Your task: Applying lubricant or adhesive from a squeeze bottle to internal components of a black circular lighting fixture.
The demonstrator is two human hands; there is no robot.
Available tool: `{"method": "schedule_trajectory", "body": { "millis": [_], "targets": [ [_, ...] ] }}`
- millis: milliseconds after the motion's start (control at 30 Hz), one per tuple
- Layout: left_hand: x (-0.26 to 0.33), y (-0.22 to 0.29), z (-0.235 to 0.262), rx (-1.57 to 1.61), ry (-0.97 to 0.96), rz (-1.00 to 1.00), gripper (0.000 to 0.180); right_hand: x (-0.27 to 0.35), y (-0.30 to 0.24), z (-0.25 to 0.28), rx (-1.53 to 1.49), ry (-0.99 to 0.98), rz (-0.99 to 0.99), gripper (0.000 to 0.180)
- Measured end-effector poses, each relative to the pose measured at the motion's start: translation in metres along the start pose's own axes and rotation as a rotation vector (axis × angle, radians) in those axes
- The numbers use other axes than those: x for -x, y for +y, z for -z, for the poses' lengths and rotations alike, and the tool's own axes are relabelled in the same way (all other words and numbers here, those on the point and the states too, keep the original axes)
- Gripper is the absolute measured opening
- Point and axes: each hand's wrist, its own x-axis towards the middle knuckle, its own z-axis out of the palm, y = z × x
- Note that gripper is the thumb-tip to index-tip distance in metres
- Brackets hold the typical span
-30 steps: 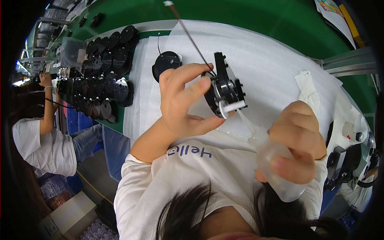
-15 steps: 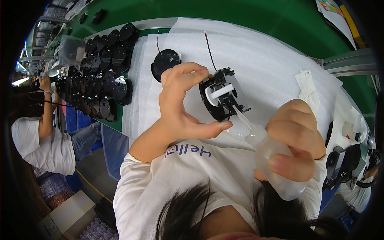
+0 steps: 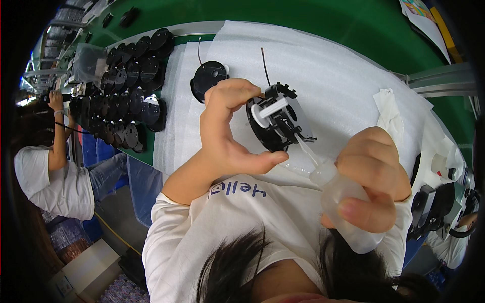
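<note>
Head view shows a big white sheet (image 3: 323, 65) on a green bench (image 3: 303, 14), with two bare hands at work over it. The left hand (image 3: 222, 129) is clamped on a round black part (image 3: 268, 135), with its fingers at the top edge and its thumb by the bottom edge. The part is tilted and held up over the white sheet. On it there is a white wheel (image 3: 258, 116) with a white stick (image 3: 274, 110) poking out. A thin dark wire (image 3: 265, 68) shows up against the white sheet, just past the part. The right hand (image 3: 371, 169) is wrapped around a soft, cloudy bottle (image 3: 334, 193). The bottle leans, and its thin tip (image 3: 306, 150) points over the white sheet at the black part. I cannot tell if the tip touches it. A second black part (image 3: 208, 81) lies on the left side of the white sheet. Left of the white sheet, lots of black discs (image 3: 150, 69) stand in rows, near a clear box (image 3: 91, 61). A crumpled white scrap (image 3: 389, 108) lies on the sheet's right side. Far left of the white sheet is a person (image 3: 55, 182) in a white shirt.
</note>
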Motion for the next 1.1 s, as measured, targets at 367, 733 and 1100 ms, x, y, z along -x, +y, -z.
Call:
{"method": "schedule_trajectory", "body": {
  "millis": [367, 733, 1100],
  "targets": [
    [-0.002, 0.006, 0.004, 0.681, 0.012, 0.498, 0.057, 0.001, 0.001, 0.003, 0.000, -0.056, 0.022, 0.034],
    [-0.092, -0.013, 0.015, -0.666, -0.068, 0.021, 0.053, 0.017, 0.025, 0.008, -0.630, 0.209, -0.631, 0.050],
    [-0.174, -0.058, -0.029, -1.119, -0.432, 0.405, 0.060, 0.025, 0.062, 0.006, -0.580, 0.303, -0.864, 0.057]
  ]
}}
